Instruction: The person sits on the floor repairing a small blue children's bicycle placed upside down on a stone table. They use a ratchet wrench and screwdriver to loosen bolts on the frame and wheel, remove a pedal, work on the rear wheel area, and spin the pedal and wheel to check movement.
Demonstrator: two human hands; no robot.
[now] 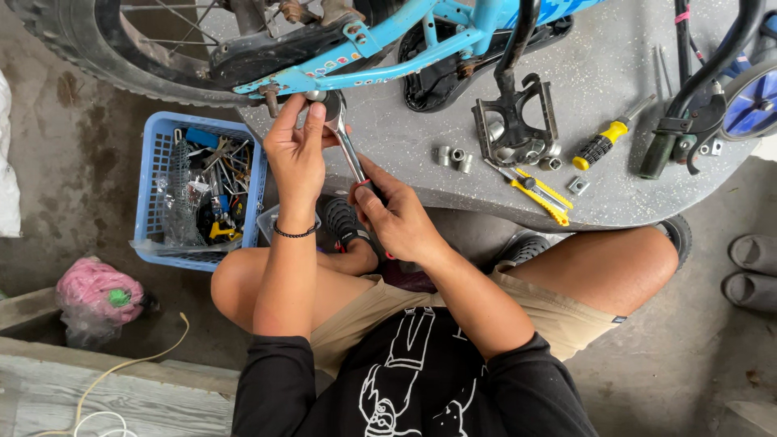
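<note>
Holding a wrench point(350, 152), the right hand point(396, 217) wraps tight around its handle just below the blue bike point(380, 50). The left hand point(296, 150) pinches the wrench head right under the bike. A basket point(154, 162) sits left of the bike.

**Where things lie around the bicycle**

The bicycle frame point(380, 48) lies along the far edge of the table point(615, 89), its rear wheel point(89, 48) overhanging to the left. The ratchet wrench point(344, 137) runs from the axle nut point(317, 95) back toward the person. A pedal point(516, 121) stands right of it, with sockets point(455, 158) before it, a utility knife point(538, 193) nearer still, and a screwdriver point(607, 142) farther right. A basket of tools point(198, 190) sits on the floor to the left, a bagged bundle point(97, 295) nearer.
</note>
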